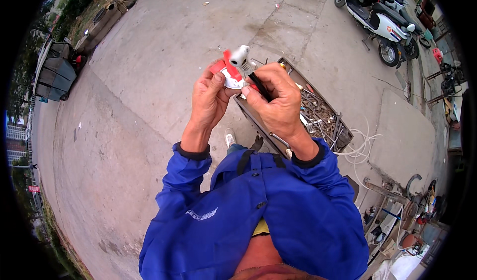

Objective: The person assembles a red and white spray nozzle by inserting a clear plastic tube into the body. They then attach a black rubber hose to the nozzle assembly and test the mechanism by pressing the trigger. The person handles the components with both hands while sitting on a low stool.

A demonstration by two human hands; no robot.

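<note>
Concrete ground (124, 156) spreading wide at left from a parked covered vehicle (55, 72) to the hands' side. Mid-frame, held well above it: left hand (211, 94), fingers pinched on a red-and-white piece (231, 72), flat-sided and bright; close beside, a black-shafted piece (255, 80) with rounded white head, clamped in the fingers of the right hand (278, 94). Beneath, a long metal tray (256, 117), straight-edged, heaped with tools (318, 112); farther right, loops of pale tubing (358, 151) and parked scooters (387, 29).

Your jacket (194, 243), plain blue, carried white lettering (201, 214) and black cuffs (192, 153); your undershirt (261, 226) was yellow. Your packet (230, 77) was red and white. Your tool (245, 65) paired a white head (240, 55) with a black shaft (260, 86). Your shoe (230, 138) and a scooter panel (388, 29) were white.
</note>
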